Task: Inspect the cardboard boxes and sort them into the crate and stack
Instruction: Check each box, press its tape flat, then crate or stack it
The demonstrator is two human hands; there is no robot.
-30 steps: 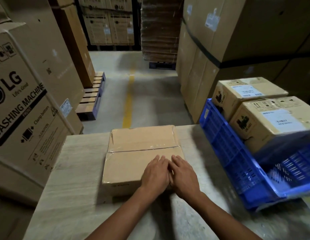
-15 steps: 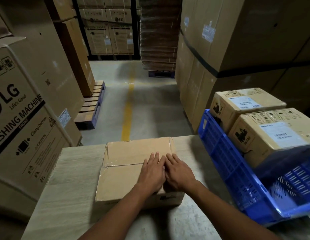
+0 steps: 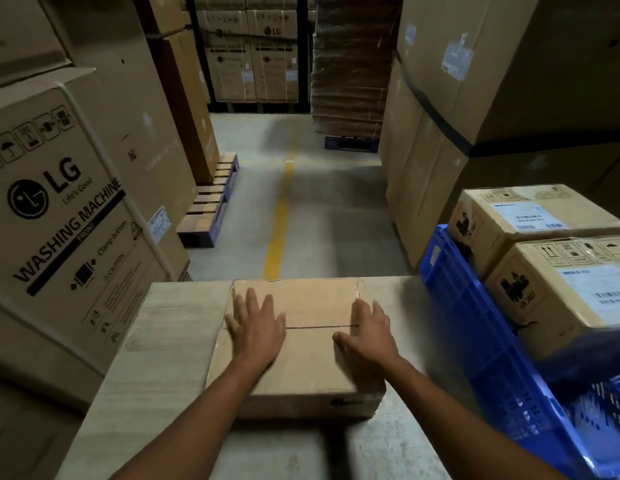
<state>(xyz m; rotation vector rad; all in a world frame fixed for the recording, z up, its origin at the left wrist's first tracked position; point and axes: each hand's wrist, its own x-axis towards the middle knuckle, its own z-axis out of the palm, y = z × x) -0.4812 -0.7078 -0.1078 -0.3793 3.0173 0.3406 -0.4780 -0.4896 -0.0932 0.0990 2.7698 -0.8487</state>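
Observation:
A plain taped cardboard box (image 3: 308, 368) lies flat on the pale wooden table (image 3: 163, 358) in front of me. My left hand (image 3: 256, 329) rests flat on the left part of its top, fingers spread and straight. Over the right part of the top lies my right hand (image 3: 365, 336), fingers extended toward the box's right edge. To the right stands a blue plastic crate (image 3: 474, 341) holding two labelled cardboard boxes, a far one (image 3: 523, 220) and a near one (image 3: 571, 296).
A large LG washing machine carton (image 3: 66, 216) stands close on the left of the table. Tall cartons (image 3: 474, 98) rise behind the crate. An aisle with a yellow floor line (image 3: 280, 216) and a wooden pallet (image 3: 211, 206) runs ahead.
My hands were side by side at the middle of the box top; they have slid apart, left hand to the left, right hand to the right. The view tilted down slightly.

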